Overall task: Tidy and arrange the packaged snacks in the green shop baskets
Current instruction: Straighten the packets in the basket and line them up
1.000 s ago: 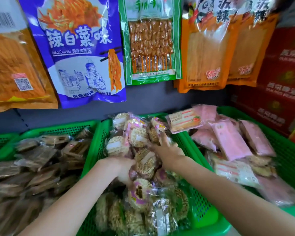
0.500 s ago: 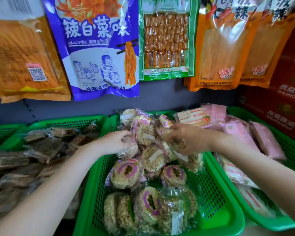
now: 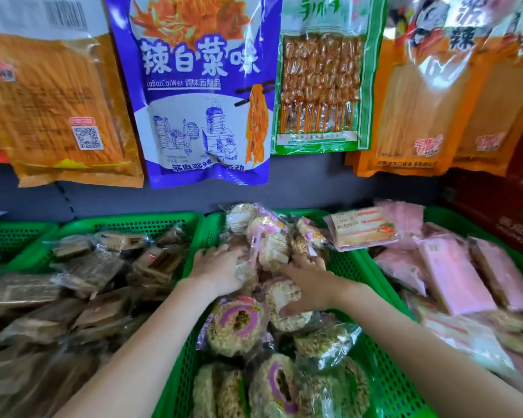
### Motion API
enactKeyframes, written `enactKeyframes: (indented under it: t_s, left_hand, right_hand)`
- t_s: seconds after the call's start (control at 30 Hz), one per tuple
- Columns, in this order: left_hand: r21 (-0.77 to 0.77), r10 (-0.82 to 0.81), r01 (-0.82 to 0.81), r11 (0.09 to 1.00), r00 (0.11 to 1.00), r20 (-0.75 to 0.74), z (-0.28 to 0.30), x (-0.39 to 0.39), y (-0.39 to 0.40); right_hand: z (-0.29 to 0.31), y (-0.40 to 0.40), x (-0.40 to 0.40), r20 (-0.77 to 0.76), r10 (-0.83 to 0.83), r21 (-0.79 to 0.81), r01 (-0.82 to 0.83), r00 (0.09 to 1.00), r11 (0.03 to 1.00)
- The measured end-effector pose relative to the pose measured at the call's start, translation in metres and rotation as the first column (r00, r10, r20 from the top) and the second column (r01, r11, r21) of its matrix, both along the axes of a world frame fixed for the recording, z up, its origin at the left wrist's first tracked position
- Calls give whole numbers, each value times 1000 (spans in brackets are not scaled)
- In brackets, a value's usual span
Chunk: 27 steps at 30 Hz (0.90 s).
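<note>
Head view, single frame.

Middle green plastic mesh basket [image 3: 375, 372]: holds round puffed-grain cakes in clear wrappers with purple labels [image 3: 237, 325], piled highest at the far end.

Left hand [image 3: 216, 271]: palm down, fingers spread and loosely curled over the wrapped cakes at the far pile; pressing on them, no single packet clearly gripped.

Right hand [image 3: 307, 285]: just beside the left hand, fingers bent around one wrapped round cake [image 3: 286, 306] lying under its palm; fingertips reach into the same far pile. Whether the cake is lifted or only touched cannot be told.

Left of the left hand: second green mesh basket [image 3: 151, 220] filled with brown rectangular snack bars in clear wrappers [image 3: 103, 282], blurred.

Right of the right hand: third green mesh basket [image 3: 477, 230] with pink flat packets [image 3: 453, 273] and a pale sandwich-cake packet [image 3: 363, 227] resting on the shared rims.

Above both hands, on the grey back wall [image 3: 314, 182]: hanging large bags, namely an orange one [image 3: 58, 110], a purple-and-white one [image 3: 200, 92], a green-edged skewer pack [image 3: 323, 76] and orange strip packs [image 3: 420, 101].
</note>
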<state>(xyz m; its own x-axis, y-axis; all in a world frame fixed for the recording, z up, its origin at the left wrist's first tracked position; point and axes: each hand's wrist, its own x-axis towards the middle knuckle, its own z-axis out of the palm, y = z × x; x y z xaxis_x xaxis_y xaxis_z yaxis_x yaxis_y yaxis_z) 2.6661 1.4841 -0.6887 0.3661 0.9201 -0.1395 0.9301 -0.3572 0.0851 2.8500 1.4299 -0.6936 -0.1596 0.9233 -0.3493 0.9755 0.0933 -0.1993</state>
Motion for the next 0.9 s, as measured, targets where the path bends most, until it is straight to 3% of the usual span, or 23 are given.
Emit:
enactKeyframes:
  t_s: [0.17,0.47,0.53,0.67,0.77,0.9]
  left_hand:
    - [-275,-180,192,942,981,67,13,-14,-15]
    - [-544,-259,170,822,962,-90,39,-26,-27]
    - [-469,-235,162,868,967,-100,32,-22,-28]
    - [-181,-132,127,975,991,-14,13,-8,-32]
    - [-35,-105,105,994,994,-3,18,6,-33]
    - [69,-186,177,982,972,146,35,39,-39]
  right_hand:
    - [0,2,6,18,82,30,-83,996,996]
    - [15,-12,7,-122,38,72,-29,992,997]
    - [20,-14,9,-171,-15,151,41,985,988]
    - [28,-20,23,-185,-41,287,94,982,953]
    - [36,-22,46,-227,-85,350,162,970,923]
    - [47,-37,103,-233,-263,469,344,936,813]
